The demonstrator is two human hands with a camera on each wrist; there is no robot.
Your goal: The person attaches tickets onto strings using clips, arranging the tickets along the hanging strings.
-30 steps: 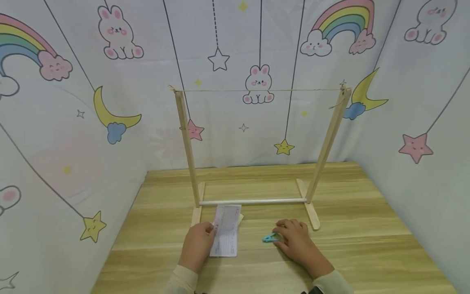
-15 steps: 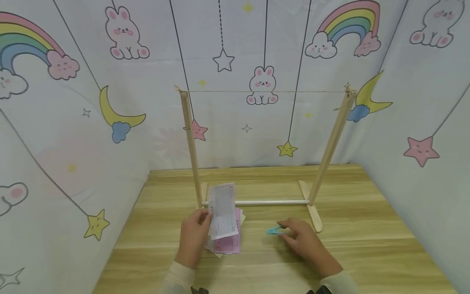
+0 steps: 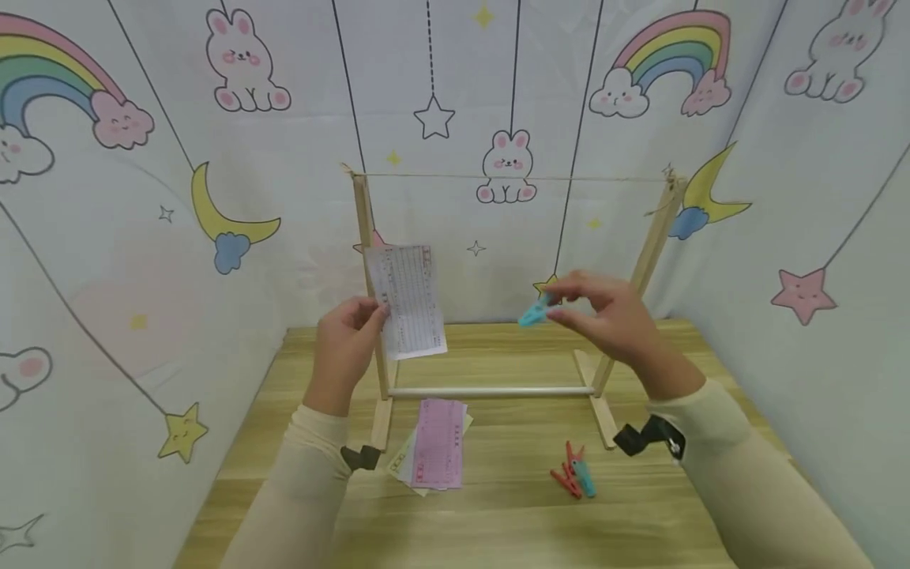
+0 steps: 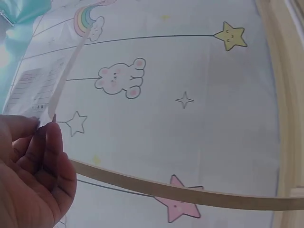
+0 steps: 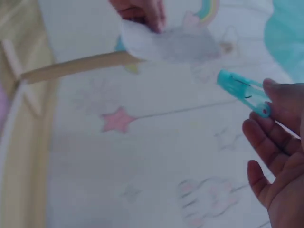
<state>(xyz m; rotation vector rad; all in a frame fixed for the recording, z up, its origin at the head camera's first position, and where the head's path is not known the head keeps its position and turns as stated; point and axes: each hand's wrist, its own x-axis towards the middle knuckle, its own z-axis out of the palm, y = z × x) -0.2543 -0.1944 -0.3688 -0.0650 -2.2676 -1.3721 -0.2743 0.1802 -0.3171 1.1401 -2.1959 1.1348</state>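
My left hand (image 3: 344, 348) pinches a white printed slip of paper (image 3: 411, 304) by its left edge, raised in front of the left post of a wooden stand. In the left wrist view the same slip (image 4: 40, 85) rises from between thumb and fingers. My right hand (image 3: 604, 316) holds a turquoise clothespin (image 3: 535, 310) by its handle ends, between thumb and fingertips, up above the table. The right wrist view shows the clothespin (image 5: 242, 90) with its nose toward the paper. A thin string (image 3: 441, 175) runs between the post tops, above both hands.
On the table (image 3: 498, 514) lies a small pile of slips with a pink slip (image 3: 438, 442) on top. Red clothespins (image 3: 566, 478) and another turquoise clothespin (image 3: 584, 479) lie at the right. The stand's white crossbar (image 3: 490, 391) and wooden feet stand behind them.
My left hand has lifted the white slip off the pile, uncovering the pink one. My right hand has raised the turquoise clothespin from the table, revealing the other clothespins.
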